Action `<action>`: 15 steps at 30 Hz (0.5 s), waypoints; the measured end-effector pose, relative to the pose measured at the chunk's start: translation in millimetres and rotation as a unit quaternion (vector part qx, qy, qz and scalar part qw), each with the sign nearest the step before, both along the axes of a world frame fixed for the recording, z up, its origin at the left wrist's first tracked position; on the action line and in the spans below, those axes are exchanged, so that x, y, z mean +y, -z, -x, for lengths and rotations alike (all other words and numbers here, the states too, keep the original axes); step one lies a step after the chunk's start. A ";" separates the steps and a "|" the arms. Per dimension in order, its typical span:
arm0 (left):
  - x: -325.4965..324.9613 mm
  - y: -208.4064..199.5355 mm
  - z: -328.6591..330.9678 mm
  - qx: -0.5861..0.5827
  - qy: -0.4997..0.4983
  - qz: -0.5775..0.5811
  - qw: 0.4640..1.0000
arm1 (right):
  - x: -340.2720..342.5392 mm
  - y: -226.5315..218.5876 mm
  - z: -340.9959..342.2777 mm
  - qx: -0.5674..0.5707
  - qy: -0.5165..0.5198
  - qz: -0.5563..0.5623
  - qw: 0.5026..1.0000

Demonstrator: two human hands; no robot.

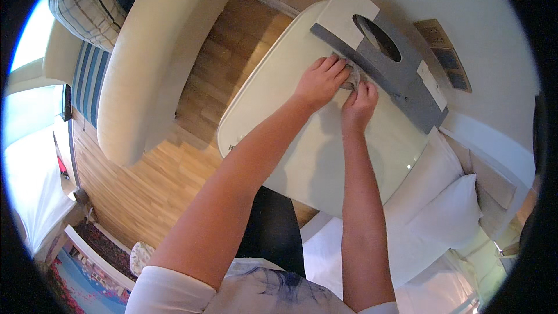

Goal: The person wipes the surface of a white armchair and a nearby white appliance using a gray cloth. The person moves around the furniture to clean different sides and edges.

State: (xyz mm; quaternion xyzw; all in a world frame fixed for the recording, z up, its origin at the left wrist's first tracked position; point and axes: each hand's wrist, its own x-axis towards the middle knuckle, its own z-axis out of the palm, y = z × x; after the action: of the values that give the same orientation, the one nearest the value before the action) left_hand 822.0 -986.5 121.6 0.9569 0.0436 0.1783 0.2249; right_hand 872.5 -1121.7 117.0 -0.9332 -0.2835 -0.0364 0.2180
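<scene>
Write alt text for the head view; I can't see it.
Left hand and right hand grip a crumpled grey cloth over a pale table. Beyond stands a grey-and-white box with an oval opening; a cream sofa is at left.

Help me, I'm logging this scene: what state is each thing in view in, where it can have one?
Left hand: fingers curled on the grey cloth
Right hand: fingers closed on the same cloth
Grey cloth: crumpled
Grey-and-white box: standing on the pale table, oval opening uncovered
Plaid cushion: propped up on the sofa
White pillow: creased
Wall panel: on or off, cannot tell
</scene>
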 end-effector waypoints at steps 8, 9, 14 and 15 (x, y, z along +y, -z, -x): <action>-18.1 -1.8 151.1 0.070 0.052 0.032 0.996 | -52.3 -2.1 128.5 0.072 -0.112 0.016 0.991; -18.4 -4.9 163.7 0.065 0.061 0.036 0.995 | -59.1 -6.8 138.8 0.090 -0.126 0.022 0.988; -8.2 2.5 111.3 0.043 0.076 0.029 0.996 | -47.0 -2.4 86.2 0.039 -0.115 0.043 0.992; -4.9 6.0 88.6 0.024 0.055 0.036 0.998 | -33.0 -2.3 64.2 0.042 -0.088 0.038 0.995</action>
State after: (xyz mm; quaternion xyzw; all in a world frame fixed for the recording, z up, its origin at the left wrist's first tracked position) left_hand 733.4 -991.4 115.5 0.9533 0.0027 0.1407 0.2672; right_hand 808.2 -1154.6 119.2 -0.9129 -0.3563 0.0329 0.1961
